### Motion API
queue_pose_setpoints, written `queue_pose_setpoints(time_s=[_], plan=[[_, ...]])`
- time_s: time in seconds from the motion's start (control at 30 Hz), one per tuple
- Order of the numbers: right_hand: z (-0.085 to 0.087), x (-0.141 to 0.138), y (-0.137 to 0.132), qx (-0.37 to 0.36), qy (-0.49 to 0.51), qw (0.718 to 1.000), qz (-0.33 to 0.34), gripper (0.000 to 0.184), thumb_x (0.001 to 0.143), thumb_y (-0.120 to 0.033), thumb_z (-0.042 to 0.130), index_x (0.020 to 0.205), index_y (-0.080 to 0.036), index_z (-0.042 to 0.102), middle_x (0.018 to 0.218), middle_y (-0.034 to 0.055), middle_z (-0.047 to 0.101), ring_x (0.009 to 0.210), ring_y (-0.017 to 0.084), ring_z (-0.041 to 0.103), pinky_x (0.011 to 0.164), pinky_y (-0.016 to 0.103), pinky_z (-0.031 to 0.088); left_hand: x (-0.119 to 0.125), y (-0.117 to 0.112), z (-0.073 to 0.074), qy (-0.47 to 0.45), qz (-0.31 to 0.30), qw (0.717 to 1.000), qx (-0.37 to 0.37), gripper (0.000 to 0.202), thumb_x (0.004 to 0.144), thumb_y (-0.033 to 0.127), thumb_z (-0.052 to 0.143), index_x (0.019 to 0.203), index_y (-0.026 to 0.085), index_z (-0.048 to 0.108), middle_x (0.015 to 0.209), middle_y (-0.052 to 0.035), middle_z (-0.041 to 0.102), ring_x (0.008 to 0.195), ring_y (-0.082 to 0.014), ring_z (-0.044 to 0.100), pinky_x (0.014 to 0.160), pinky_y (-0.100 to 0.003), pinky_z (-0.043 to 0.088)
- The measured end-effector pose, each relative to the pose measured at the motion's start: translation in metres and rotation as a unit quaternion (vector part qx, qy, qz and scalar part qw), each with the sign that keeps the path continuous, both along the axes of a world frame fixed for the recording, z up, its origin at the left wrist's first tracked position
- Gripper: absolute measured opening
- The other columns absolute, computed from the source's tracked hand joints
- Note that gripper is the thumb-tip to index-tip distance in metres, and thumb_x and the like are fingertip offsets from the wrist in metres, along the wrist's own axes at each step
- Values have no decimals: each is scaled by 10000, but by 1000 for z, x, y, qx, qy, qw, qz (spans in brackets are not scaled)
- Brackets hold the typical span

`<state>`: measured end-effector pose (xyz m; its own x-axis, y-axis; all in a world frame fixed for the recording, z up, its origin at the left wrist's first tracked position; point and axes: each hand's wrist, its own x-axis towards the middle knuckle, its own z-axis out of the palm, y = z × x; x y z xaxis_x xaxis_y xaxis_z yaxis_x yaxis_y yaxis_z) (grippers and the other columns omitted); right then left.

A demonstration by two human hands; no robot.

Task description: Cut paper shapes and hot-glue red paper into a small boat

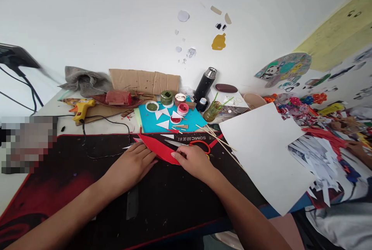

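A piece of red paper [161, 150] with a pointed left end lies slanted over the dark desk mat, between my two hands. My left hand [139, 161] is closed on its left part, fingers close together and mostly hidden past the knuckles. At the paper's right end, my right hand [196, 161] pinches the edge, thumb on top and index finger curled. Just behind the right hand rest scissors [208, 147] with orange-red handles, their blades pointing left. White paper scraps [167, 136] show behind the red paper.
A blue sheet [145, 120] carries paint pots [166, 98] and white paper triangles. Left of it is a yellow glue gun [84, 110] with its cord. Thin sticks [217, 137], a large white sheet [261, 149] and shredded paper strips [316, 161] lie right; another person's hand [360, 151] is beyond.
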<state>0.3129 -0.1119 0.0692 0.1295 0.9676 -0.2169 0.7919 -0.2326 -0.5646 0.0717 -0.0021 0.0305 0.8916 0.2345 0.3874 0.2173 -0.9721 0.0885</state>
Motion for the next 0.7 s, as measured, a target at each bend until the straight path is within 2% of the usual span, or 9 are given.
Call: queue_pose_setpoints(time_s=[0.17, 0.43, 0.7], plan=[[2, 0, 2, -17, -40, 999, 20, 279, 1110, -394, 690, 945, -220, 832, 854, 48, 816, 820, 225, 702, 669, 313, 299, -14, 3, -6, -35, -8, 999, -3, 329, 1139, 198, 513, 1277, 174, 811, 1204, -135, 852, 1167, -287, 789, 1116, -462, 606], [10, 2, 10, -46, -97, 993, 47, 288, 1119, -436, 684, 1050, -230, 874, 927, 78, 861, 871, 259, 762, 678, 325, 333, -29, 6, -17, 49, -34, 997, 42, 481, 1058, 48, 456, 1421, 155, 753, 1389, -172, 800, 1356, -316, 720, 1187, -482, 576], [17, 3, 20, -58, -88, 993, 54, 277, 1092, -438, 739, 937, -241, 856, 932, 70, 855, 862, 242, 762, 665, 308, 361, -38, 10, -28, 50, -27, 998, 26, 562, 1043, 34, 464, 1521, 223, 691, 1412, -144, 784, 1383, -296, 709, 1190, -435, 564]])
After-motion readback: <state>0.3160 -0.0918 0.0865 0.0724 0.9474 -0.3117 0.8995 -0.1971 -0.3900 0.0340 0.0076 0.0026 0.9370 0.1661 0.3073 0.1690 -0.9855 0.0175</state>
